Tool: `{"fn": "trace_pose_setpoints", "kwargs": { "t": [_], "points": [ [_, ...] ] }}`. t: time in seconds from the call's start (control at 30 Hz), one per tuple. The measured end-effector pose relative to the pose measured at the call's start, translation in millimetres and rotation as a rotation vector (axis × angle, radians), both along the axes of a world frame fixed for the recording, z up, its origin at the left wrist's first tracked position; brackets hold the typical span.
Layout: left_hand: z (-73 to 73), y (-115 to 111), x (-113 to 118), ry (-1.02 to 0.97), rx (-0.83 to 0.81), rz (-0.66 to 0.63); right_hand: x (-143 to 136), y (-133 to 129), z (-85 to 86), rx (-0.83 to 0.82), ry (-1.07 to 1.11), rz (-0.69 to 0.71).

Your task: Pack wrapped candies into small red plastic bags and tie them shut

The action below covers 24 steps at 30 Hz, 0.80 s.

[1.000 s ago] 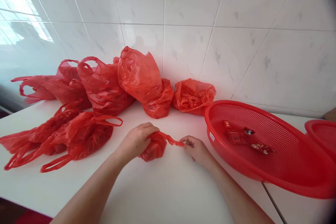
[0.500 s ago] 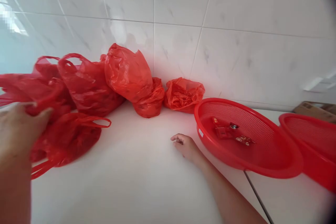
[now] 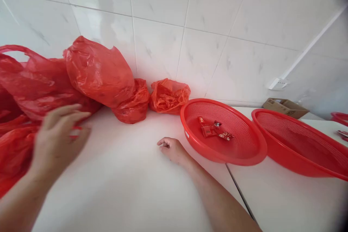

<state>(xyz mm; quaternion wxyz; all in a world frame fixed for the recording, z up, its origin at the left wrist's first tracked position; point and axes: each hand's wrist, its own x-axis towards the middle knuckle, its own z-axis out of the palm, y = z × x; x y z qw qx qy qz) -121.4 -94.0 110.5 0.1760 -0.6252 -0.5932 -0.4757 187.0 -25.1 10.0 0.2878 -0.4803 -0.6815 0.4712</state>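
Observation:
My left hand point(image 3: 61, 136) is raised at the left, fingers apart and holding nothing, in front of several red plastic bags point(image 3: 32, 87). Resting on the white table point(image 3: 122, 181), my right hand point(image 3: 171, 149) has its fingers curled, and what they hold, if anything, is hidden. To its right a red mesh basket point(image 3: 228, 152) contains a few small red packets point(image 3: 208, 131). Behind my right hand, against the wall, is a crumpled open red bag point(image 3: 170, 98); left of it a large bulging red bag point(image 3: 99, 72) leans over a smaller one point(image 3: 133, 105).
A second red basket point(image 3: 293, 159) stands further right, with an open cardboard box point(image 3: 285, 108) behind it. The tiled wall point(image 3: 160, 47) carries a socket point(image 3: 279, 84). A dark seam point(image 3: 240, 192) crosses the table surface.
My left hand has come away from the bags at the far left and moved right, its fingers in the air. The view has turned right. My right hand keeps its curled pose on the table.

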Motion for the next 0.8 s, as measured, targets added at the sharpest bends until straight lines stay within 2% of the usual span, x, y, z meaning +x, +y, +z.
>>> {"fn": "trace_pose_setpoints", "kwargs": {
  "t": [0.03, 0.1, 0.17, 0.27, 0.37, 0.43, 0.53, 0.63, 0.8],
  "points": [
    [-11.3, 15, 16, 0.064, -0.056, -0.115, 0, 0, -0.9, 0.004, -0.002, 0.0],
    [-34.8, 44, 46, 0.091, -0.274, -0.383, 0, 1, -2.3, 0.008, -0.003, -0.003],
    [-54.9, 65, 76, 0.012, -0.467, -0.536, -1, 2, -3.3, 0.0, 0.008, 0.0],
    [-75.3, 84, 117, -0.164, -0.643, -0.595, 0, 6, -4.1, -0.022, 0.11, -0.006],
    [-87.7, 92, 145, -0.34, -0.763, -0.486, 6, 12, -3.3, -0.066, 0.339, -0.065],
    [-93.4, 92, 152, -0.331, -0.797, -0.466, 14, 16, -1.9, -0.135, 0.497, -0.128],
    [-97.7, 87, 151, -0.279, -0.81, -0.522, 22, 21, -0.2, -0.221, 0.614, -0.192],
    [-97.2, 81, 145, -0.285, -0.808, -0.582, 20, 21, -1.3, -0.197, 0.553, -0.166],
    [-94.7, 79, 145, -0.208, -0.778, -0.627, 9, 15, -6.4, -0.031, 0.331, -0.033]
  ]
}}
